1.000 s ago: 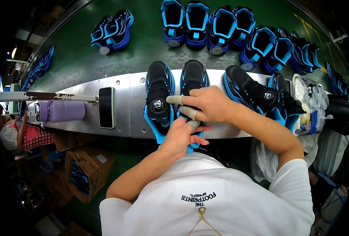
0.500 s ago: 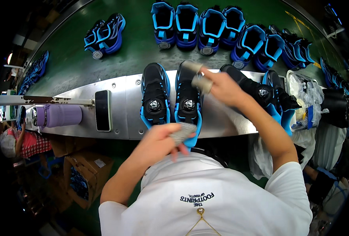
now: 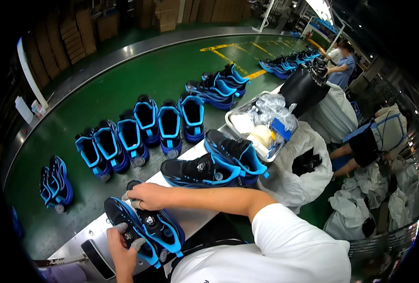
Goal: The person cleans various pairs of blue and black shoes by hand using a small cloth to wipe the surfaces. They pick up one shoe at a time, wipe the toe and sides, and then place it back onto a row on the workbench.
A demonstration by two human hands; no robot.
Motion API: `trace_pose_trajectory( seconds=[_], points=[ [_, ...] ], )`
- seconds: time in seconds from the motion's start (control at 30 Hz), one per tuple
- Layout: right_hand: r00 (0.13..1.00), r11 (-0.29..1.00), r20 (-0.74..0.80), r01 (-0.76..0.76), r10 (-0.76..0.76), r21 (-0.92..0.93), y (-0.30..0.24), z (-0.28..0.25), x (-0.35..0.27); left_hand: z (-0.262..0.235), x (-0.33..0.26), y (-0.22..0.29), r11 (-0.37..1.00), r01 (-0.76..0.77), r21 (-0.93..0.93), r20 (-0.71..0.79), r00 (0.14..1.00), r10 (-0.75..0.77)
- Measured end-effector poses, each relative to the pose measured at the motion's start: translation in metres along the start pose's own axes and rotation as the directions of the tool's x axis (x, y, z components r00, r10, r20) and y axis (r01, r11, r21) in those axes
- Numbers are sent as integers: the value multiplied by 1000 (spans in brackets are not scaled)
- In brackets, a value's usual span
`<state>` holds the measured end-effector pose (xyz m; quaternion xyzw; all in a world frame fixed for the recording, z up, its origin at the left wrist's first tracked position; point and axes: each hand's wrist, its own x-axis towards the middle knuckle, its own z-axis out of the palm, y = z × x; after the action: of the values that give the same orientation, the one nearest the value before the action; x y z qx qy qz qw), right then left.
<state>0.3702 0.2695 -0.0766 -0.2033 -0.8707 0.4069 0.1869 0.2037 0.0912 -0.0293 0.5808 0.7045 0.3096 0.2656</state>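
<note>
Two black and blue sneakers with round lace dials lie side by side on the metal ledge in front of me. My left hand (image 3: pixel 122 249) is at the left sneaker (image 3: pixel 117 211), grey covers on its thumb and a finger, which bracket the dial. Over the toe of the right sneaker (image 3: pixel 161 229) lies my right hand (image 3: pixel 149 196), fingers curled down on the upper and also wearing pale finger covers. Its fingertips are partly hidden. Another pair, with a near sneaker (image 3: pixel 190 170) and a far sneaker (image 3: pixel 237 147), rests to the right of my right forearm.
Several matching sneakers (image 3: pixel 145 120) stand in a row on the green belt (image 3: pixel 77 113). At right are a metal tray (image 3: pixel 231 118) of plastic bags, a black bin (image 3: pixel 301 89) and a white sack (image 3: pixel 292 188). A phone (image 3: pixel 97 258) and purple bottle (image 3: pixel 65 273) lie at left. Co-workers (image 3: pixel 344 66) stand far right.
The view has swung to the right, bringing the tray, sacks and co-workers further in. My left hand has moved forward onto the left sneaker's dial area. My right hand has settled on the right sneaker's toe.
</note>
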Motion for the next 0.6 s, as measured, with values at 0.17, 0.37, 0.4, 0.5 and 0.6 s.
trace_pose_trajectory(
  seconds=[0.17, 0.37, 0.4, 0.5, 0.6],
  points=[
    [1000, 998, 11, -18, 18, -59, -10, 0, -1, 1, 1, -41, 888, 107, -447, 142, 989, -48],
    [994, 995, 56, 92, -90, -49, -18, 24, 13, 4, -16, -19, 998, 0, -69, -66, 998, -5],
    [993, 996, 91, 81, -77, -37, -15, 25, 13, 4, -12, -21, 987, 1, -160, -46, 999, -8],
    [994, 994, 5, 105, -105, 18, -5, 20, 10, -7, -1, -44, 900, 91, -425, 242, 970, 16],
    [998, 998, 59, 29, -32, 53, -9, 8, 14, -9, 3, -39, 928, 1, -373, 209, 974, 83]
  ],
)
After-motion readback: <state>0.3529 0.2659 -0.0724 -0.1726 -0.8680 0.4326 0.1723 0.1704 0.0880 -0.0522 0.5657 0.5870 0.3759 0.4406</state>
